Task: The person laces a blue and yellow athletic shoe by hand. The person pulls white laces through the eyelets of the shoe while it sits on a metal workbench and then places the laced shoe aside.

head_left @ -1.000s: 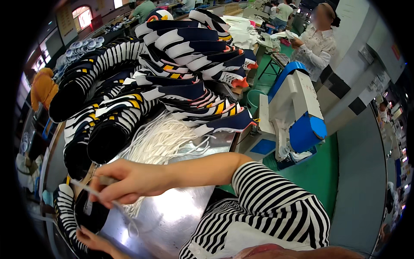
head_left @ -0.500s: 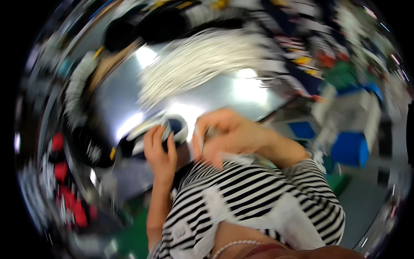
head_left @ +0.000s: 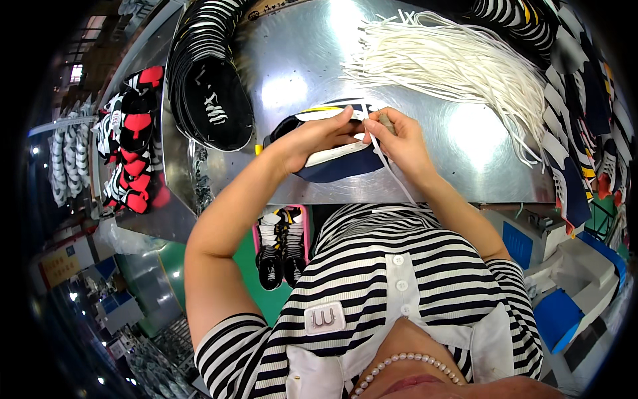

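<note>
Close Together: Shoe Upper (head_left: 340,169) and White Lace (head_left: 393,173)

The left hand (head_left: 312,141) grips the navy-and-white shoe upper, its fingers spread a little over the opening. Beside it, the right hand (head_left: 404,143) pinches the white lace narrowly between thumb and fingers, a loose end trailing toward the person's striped shirt (head_left: 425,239). The upper is at the near edge of the metal surface (head_left: 492,179), perhaps resting on it, with stacked black uppers (head_left: 216,86) to the left and a heap of laces (head_left: 452,60) farther back, right.
</note>
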Available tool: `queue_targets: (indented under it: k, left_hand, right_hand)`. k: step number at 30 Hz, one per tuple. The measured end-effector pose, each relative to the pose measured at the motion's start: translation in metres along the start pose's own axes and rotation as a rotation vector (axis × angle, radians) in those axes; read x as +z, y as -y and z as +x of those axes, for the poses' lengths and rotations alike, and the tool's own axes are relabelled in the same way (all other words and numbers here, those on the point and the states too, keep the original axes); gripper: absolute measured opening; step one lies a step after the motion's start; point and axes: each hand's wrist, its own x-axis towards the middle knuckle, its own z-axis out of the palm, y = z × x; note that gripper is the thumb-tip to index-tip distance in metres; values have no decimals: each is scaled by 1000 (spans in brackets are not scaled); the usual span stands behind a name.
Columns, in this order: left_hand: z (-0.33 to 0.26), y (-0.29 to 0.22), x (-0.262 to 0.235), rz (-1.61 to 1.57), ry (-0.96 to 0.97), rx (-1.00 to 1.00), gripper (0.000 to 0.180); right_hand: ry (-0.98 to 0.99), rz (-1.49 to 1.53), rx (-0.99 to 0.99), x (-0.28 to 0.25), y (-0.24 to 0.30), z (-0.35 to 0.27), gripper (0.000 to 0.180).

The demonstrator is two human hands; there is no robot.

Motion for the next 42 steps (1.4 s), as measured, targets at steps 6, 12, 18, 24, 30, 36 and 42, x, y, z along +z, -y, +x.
queue_targets:
  k: [6, 12, 18, 24, 30, 36, 42]
  left_hand:
    - [11, 19, 31, -508, -96, 344, 47]
    - [-1, 17, 48, -216, -153, 607, 37]
    - [1, 29, 61, -107, -508, 711, 18]
    - [0, 36, 65, -50, -561, 739, 18]
    - [-2, 37, 65, 58, -578, 710, 16]
    - [-13, 25, 73, 645, -731, 963, 18]
    - [-8, 37, 66, 899, -724, 958, 28]
  right_hand:
    - [-1, 70, -20, -5, 33, -4, 13]
    - [45, -100, 5, -10, 41, -8, 13]
    - [82, -246, 26, -10, 46, -13, 16]
    - [53, -427, -187, -15, 47, -32, 21]
    - [75, -434, -242, -24, 46, -32, 11]
    - [125, -541, -245, -31, 51, -25, 12]
    - [144, -929, -251, -8, 40, -6, 15]
